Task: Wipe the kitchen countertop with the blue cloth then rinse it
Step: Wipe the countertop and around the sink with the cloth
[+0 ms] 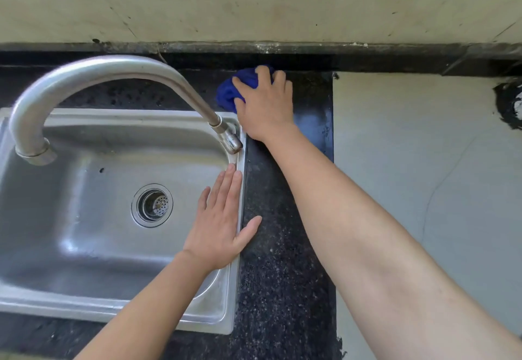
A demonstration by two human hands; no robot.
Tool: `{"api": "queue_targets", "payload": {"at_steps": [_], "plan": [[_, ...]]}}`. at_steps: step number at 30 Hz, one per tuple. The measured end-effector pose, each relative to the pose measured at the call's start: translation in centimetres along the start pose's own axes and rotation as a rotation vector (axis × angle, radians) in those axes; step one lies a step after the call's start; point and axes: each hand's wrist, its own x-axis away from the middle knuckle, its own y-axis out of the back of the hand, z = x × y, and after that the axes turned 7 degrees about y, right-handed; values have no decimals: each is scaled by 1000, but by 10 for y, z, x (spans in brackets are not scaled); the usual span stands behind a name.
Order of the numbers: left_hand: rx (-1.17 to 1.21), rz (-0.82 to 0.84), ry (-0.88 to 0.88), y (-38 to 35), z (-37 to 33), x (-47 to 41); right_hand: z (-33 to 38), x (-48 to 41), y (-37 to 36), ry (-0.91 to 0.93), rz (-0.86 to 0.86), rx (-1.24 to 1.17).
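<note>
The blue cloth (234, 88) lies bunched on the dark speckled countertop (276, 246), at its back edge just right of the sink. My right hand (265, 108) presses down on the cloth with fingers curled over it; most of the cloth is hidden under the hand. My left hand (223, 224) lies flat with fingers apart on the right rim of the steel sink (84, 218), thumb on the countertop, holding nothing.
A curved steel faucet (113, 77) arches over the sink, its spout ending near the right rim. The drain strainer (152, 204) sits in the basin's middle. A pale grey surface (423, 162) lies right of the dark strip. A tiled wall rises behind.
</note>
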Motion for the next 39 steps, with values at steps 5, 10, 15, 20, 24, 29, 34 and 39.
{"api": "queue_targets", "payload": {"at_steps": [5,10,15,20,24,29,34,39], "plan": [[-18,17,-2,1,0,-1,-89,48,-5,-109,-192,-16],[-22,23,-2,2,0,-1,-90,116,-10,-252,-156,-9],[-8,8,-9,1,1,-2,-41,194,-21,136,-99,-94],[-75,12,14,4,-2,-1,-57,133,-14,199,-37,-90],[-201,47,20,19,-3,-1,-39,71,-13,-90,-28,-90],[-320,91,-47,38,10,8,5,148,-28,-75,-76,-131],[-270,131,-71,34,16,7,27,268,-40,15,-32,-180],[-263,145,-75,40,24,8,27,277,-36,3,2,-166]]}}
